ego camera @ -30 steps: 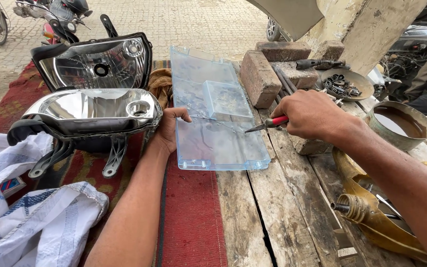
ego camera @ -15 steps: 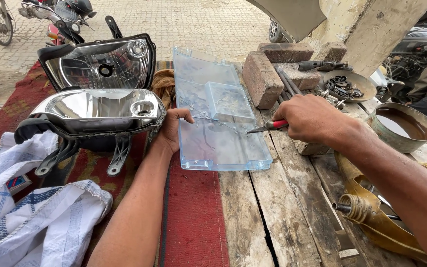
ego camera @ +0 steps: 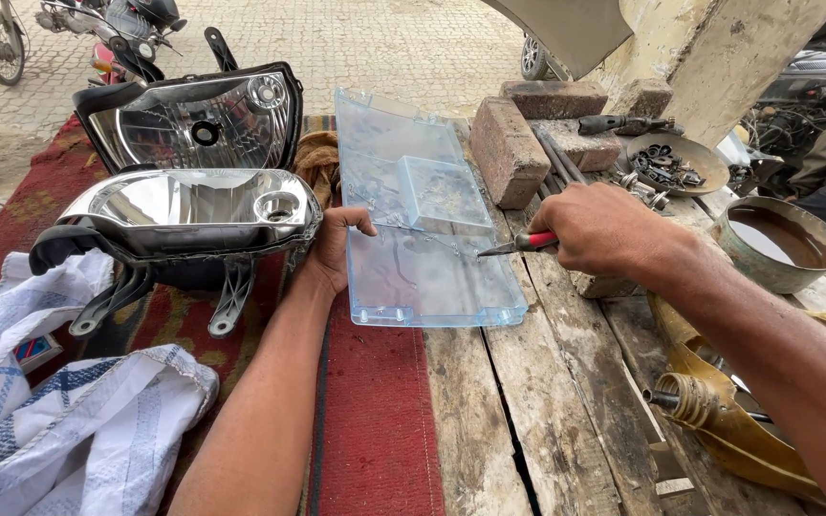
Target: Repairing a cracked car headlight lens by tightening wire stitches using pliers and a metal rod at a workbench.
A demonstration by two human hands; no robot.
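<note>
A clear blue plastic panel (ego camera: 413,220) lies flat on the wooden bench, with a crack line running across its middle. My left hand (ego camera: 335,250) presses on the panel's left edge, thumb on top. My right hand (ego camera: 604,229) grips a thin pointed tool with a red handle (ego camera: 520,244), its metal tip touching the panel near the right end of the crack.
Two headlight reflector units (ego camera: 193,215) rest on a red cloth (ego camera: 375,420) to the left. Bricks (ego camera: 509,148), a dish of small parts (ego camera: 676,164) and a bowl of dark liquid (ego camera: 778,244) sit at the right. White cloth (ego camera: 59,411) lies at front left.
The view has shifted slightly. Both hands stay on the panel; the tool tip remains at the crack near the panel's right side.
</note>
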